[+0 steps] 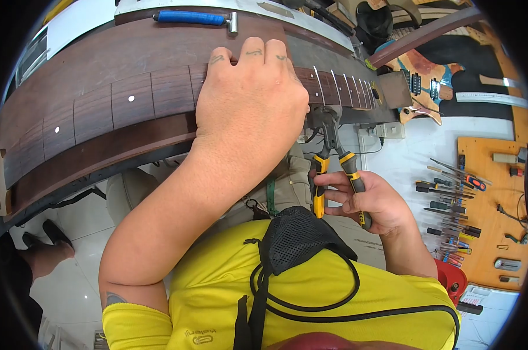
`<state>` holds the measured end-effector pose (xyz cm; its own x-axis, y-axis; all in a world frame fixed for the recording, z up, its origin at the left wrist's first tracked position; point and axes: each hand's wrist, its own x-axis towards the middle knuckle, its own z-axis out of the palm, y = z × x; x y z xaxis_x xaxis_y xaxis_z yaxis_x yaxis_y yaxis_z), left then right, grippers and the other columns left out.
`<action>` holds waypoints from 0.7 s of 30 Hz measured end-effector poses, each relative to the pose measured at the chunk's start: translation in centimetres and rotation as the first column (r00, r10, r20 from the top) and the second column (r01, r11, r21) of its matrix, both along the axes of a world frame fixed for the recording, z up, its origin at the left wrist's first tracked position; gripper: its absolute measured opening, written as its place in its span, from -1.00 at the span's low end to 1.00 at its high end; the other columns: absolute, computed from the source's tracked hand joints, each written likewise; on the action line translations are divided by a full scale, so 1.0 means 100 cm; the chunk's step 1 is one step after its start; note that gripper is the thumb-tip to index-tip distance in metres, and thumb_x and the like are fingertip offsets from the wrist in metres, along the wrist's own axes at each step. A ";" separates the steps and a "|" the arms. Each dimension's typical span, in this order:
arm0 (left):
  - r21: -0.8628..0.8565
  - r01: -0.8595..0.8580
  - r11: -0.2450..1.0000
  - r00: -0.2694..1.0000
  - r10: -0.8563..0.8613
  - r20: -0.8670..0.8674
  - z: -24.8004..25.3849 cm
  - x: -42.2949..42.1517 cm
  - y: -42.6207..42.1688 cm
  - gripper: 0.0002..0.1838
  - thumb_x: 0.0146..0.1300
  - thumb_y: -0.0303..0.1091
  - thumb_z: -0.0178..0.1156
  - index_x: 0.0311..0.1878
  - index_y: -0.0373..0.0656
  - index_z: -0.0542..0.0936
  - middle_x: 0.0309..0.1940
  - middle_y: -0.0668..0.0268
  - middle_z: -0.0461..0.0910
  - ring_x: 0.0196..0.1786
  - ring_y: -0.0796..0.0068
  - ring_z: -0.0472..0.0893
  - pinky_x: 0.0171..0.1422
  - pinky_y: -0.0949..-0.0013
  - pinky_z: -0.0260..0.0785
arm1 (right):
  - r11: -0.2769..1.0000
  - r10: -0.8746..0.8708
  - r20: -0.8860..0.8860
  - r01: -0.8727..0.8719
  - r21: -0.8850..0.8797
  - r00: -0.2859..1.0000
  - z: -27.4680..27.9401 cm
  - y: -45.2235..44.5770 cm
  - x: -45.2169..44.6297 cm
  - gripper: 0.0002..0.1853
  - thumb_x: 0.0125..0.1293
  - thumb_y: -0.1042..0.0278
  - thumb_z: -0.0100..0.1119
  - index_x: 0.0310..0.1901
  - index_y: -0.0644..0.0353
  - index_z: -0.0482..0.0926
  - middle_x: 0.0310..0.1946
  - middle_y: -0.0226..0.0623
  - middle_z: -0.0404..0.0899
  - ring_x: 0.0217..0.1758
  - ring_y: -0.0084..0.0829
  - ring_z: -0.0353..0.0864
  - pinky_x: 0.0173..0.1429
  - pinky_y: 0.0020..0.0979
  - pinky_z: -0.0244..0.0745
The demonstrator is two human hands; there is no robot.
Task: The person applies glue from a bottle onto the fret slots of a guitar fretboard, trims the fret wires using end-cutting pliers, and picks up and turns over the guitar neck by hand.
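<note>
The fretboard (94, 111), spanning nine to two o'clock, looks stiff, best steadied by its edges; the left hand (249, 99) bends over it, fingertips hidden, grip unclear, while the right hand's fingers (334, 179) wrap the end cutters (331, 131).

We see pale tiled floor (80, 280) at lower left, thin joint lines, small bright glint of light on one tile. At right, white wall (410, 157) carrying white socket box (390, 131) with dark plug. Beside it, orange-brown wooden board (480, 153) lined with hand tools (450, 207). Above, black panel (477, 64) behind colorful guitar body (421, 67); we cannot tell if hung or lying. Reddish-brown beam (430, 36) slants at upper right. Light even and bright; our view's edges round off into black.
</note>
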<state>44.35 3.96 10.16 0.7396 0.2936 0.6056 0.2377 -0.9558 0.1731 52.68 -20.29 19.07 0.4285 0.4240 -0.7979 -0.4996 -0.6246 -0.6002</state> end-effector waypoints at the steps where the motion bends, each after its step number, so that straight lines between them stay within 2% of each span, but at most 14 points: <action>1: 0.011 -0.005 1.000 1.000 0.005 -0.001 0.000 0.000 0.000 -0.45 0.17 0.11 0.50 -0.06 -0.22 0.74 -0.13 0.28 0.64 0.09 0.28 0.65 0.14 0.16 0.49 | 1.000 -0.017 -0.004 0.017 0.006 1.000 -0.001 -0.002 0.001 -0.28 0.10 0.75 0.15 0.41 0.46 0.52 0.42 -0.08 0.56 0.43 -0.19 0.62 0.47 -0.08 0.56; 2: 0.011 -0.001 1.000 1.000 0.001 -0.001 0.000 0.000 0.000 -0.45 0.17 0.11 0.50 -0.06 -0.22 0.74 -0.13 0.28 0.64 0.09 0.28 0.65 0.14 0.16 0.49 | 0.999 -0.033 -0.009 0.034 0.013 0.999 -0.002 -0.003 0.002 -0.25 0.06 0.78 0.16 0.41 0.46 0.52 0.46 -0.05 0.54 0.47 -0.11 0.60 0.51 0.05 0.55; 6: 0.005 0.000 1.000 1.000 0.000 -0.004 0.002 -0.001 -0.001 -0.45 0.16 0.11 0.52 -0.05 -0.22 0.73 -0.13 0.27 0.64 0.09 0.27 0.65 0.13 0.16 0.49 | 0.999 -0.033 -0.002 0.033 -0.006 0.999 0.000 0.000 -0.002 -0.24 0.05 0.79 0.14 0.42 0.47 0.52 0.46 -0.05 0.54 0.47 -0.15 0.60 0.51 0.04 0.55; 8: 0.003 -0.006 1.000 1.000 0.006 0.002 0.001 0.000 -0.001 -0.45 0.16 0.11 0.52 -0.05 -0.22 0.73 -0.13 0.27 0.64 0.08 0.27 0.66 0.13 0.16 0.49 | 1.000 -0.020 0.012 0.020 -0.020 1.000 0.002 0.002 -0.004 -0.30 0.16 0.72 0.14 0.43 0.49 0.49 0.36 -0.11 0.57 0.37 -0.26 0.64 0.44 -0.21 0.55; 18: 0.028 -0.046 0.999 0.996 0.048 -0.070 0.002 0.003 -0.007 -0.43 0.14 0.12 0.53 -0.04 -0.21 0.73 -0.12 0.29 0.64 0.07 0.27 0.66 0.09 0.15 0.48 | 0.998 -0.055 -0.047 0.056 0.015 0.997 0.009 0.006 -0.005 -0.28 0.15 0.67 0.17 0.44 0.46 0.48 0.24 -0.14 0.61 0.29 -0.30 0.68 0.36 -0.29 0.60; 21: -0.009 -0.030 1.000 0.996 0.029 -0.081 0.006 0.003 -0.006 -0.43 0.15 0.13 0.53 -0.03 -0.20 0.73 -0.12 0.30 0.63 0.05 0.28 0.66 0.07 0.15 0.47 | 0.986 -0.142 -0.110 0.150 0.068 0.984 0.005 0.005 -0.008 -0.29 0.14 0.68 0.15 0.43 0.47 0.49 0.26 -0.13 0.62 0.30 -0.30 0.68 0.36 -0.27 0.61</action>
